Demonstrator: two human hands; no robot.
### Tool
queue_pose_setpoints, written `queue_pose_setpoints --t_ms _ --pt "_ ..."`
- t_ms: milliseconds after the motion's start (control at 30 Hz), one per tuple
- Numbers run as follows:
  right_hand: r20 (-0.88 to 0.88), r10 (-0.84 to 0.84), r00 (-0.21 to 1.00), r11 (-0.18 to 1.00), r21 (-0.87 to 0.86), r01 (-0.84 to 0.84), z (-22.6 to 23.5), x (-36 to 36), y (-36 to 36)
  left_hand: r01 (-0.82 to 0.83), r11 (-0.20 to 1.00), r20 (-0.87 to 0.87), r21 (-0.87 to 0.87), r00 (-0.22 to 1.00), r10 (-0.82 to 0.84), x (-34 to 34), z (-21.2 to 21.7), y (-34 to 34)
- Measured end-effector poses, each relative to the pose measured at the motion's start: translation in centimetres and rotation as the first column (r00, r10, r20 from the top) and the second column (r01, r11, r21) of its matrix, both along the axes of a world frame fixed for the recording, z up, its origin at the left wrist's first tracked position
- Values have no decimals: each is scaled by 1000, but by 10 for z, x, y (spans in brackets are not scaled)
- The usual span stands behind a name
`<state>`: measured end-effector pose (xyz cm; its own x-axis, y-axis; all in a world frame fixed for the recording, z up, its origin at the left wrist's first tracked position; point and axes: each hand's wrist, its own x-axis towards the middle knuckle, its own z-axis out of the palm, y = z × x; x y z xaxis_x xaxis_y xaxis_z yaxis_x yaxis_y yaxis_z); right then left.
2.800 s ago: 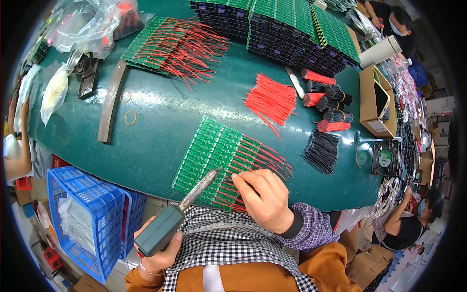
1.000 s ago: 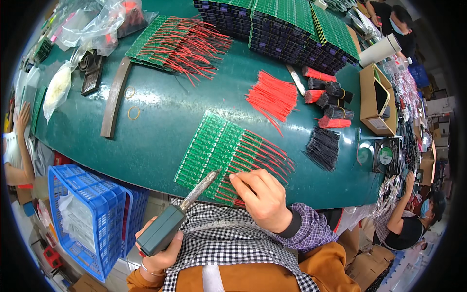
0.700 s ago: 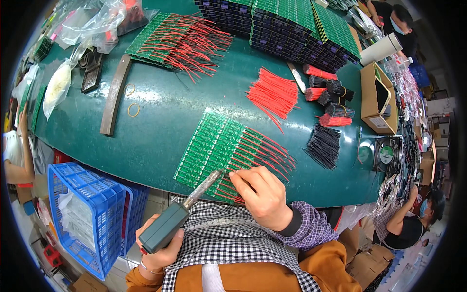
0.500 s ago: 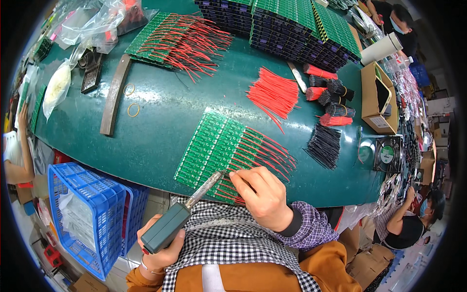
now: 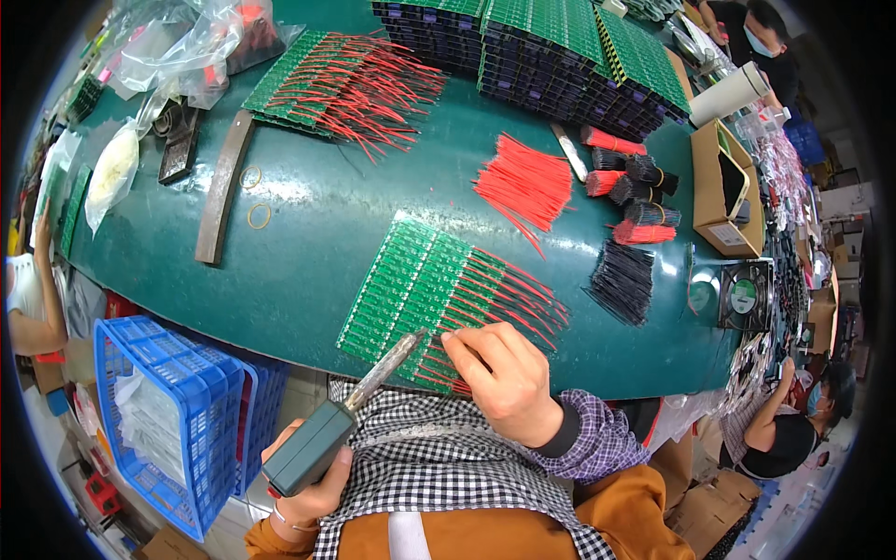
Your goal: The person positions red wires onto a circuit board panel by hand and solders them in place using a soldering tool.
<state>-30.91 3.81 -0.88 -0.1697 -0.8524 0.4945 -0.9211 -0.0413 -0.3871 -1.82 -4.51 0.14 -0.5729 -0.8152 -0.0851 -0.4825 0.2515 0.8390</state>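
Observation:
My left hand point(image 5: 322, 485) is wrapped round the dark green handle of a soldering iron point(image 5: 311, 448). Its long metal barrel slants up to the right, and the tip is over a green circuit board panel point(image 5: 397, 285) near the table's front edge. Red wires point(image 5: 518, 297) stick out in a row from the panel's right side. My right hand point(image 5: 511, 383) is pinched at that same edge, close to the iron's tip, with the fingertips on a red wire. The hand covers part of the lower wires. Whether the tip touches the board I cannot tell.
Beyond the panel lie loose red wires point(image 5: 525, 182), black wires point(image 5: 623, 282) and tied wire bundles point(image 5: 644, 191). Stacked boards point(image 5: 560, 56) and a wired panel pile point(image 5: 308, 84) stand at the back. A metal bar point(image 5: 224, 187) lies left; a small fan point(image 5: 747, 294) stands right.
The soldering iron and my left hand have drawn back slightly to the lower left, so the tip is a little farther from my right fingertips. My right hand has stayed almost still.

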Motion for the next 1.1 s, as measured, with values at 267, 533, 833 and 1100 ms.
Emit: queue_pose_setpoints --t_ms 267,533,833,1100 --pt "69 -12 998 999 -36 15 -1 0 1 -25 1000 -57 2 998 25 0 -2 2" --pt "75 -10 997 998 -69 16 3 6 5 -44 999 -46 23 998 45 1 2 4" --pt "62 1 998 1000 -22 0 -2 6 7 17 1000 -41 0 999 -17 -2 3 2" --pt "48 -5 999 1000 2 5 1 6 5 39 999 -18 -15 999 -39 -2 4 3"
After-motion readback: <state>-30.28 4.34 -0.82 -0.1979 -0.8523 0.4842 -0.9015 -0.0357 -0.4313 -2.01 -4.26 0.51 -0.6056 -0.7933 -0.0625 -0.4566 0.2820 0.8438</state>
